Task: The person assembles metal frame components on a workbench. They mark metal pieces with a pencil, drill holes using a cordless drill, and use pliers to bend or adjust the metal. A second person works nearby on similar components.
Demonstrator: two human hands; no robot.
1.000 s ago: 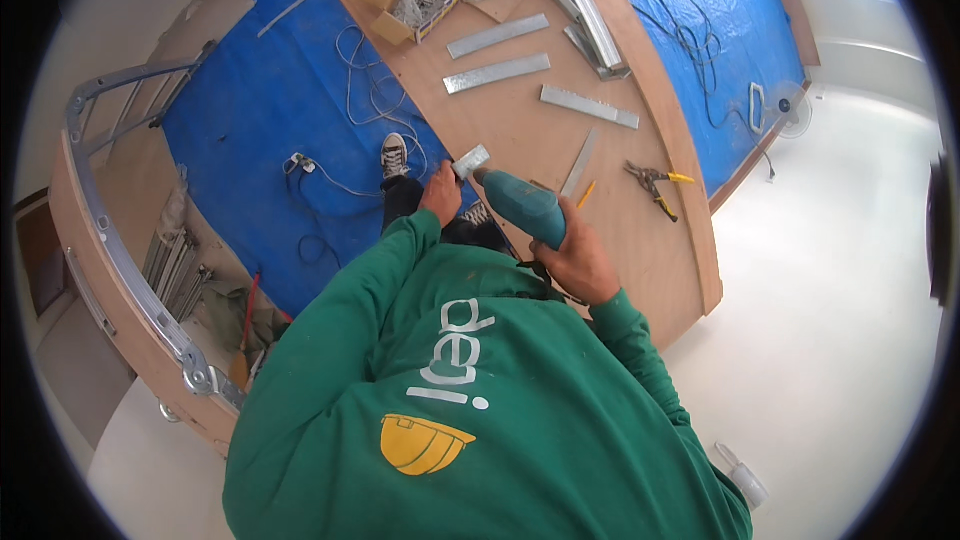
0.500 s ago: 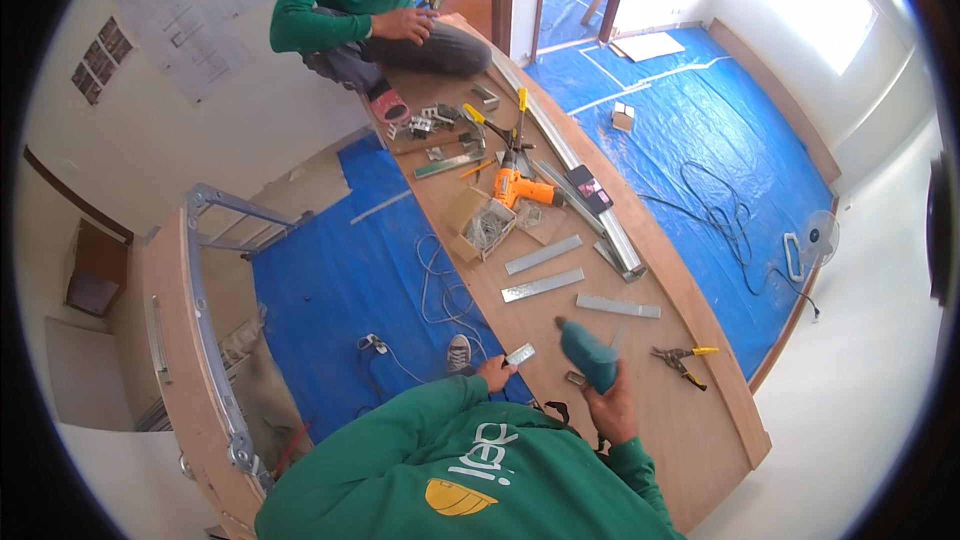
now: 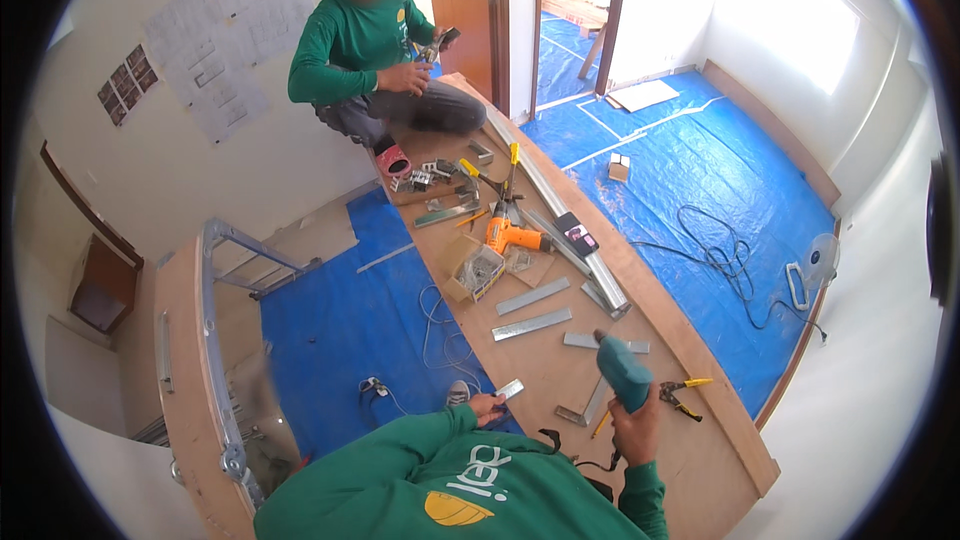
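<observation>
My right hand (image 3: 637,432) is wrapped round the grip of a teal power drill (image 3: 623,370), held above the plywood bench with its nose toward the bench's far end. Near the bench's left edge, my left hand (image 3: 486,410) pinches a short metal strip (image 3: 511,389). Between the hands an L-shaped metal piece (image 3: 583,408) lies on the wood beside a yellow pencil (image 3: 600,424). Flat metal strips (image 3: 531,325) lie beyond, one partly behind the drill. Tin snips (image 3: 685,395) with yellow-and-black handles rest just right of my right hand.
On the plywood bench (image 3: 690,460) are an orange drill (image 3: 515,235), a carton of small fasteners (image 3: 477,268), and a long metal channel (image 3: 600,280) bearing a dark device (image 3: 576,234). A co-worker (image 3: 365,70) squats at the far end holding a tool. Cables (image 3: 735,260) lie on blue sheeting.
My right hand has raised the drill and moved it rightward, uncovering the L-shaped piece and pencil. My left hand still holds its strip. The whole view has tilted up, showing more of the co-worker.
</observation>
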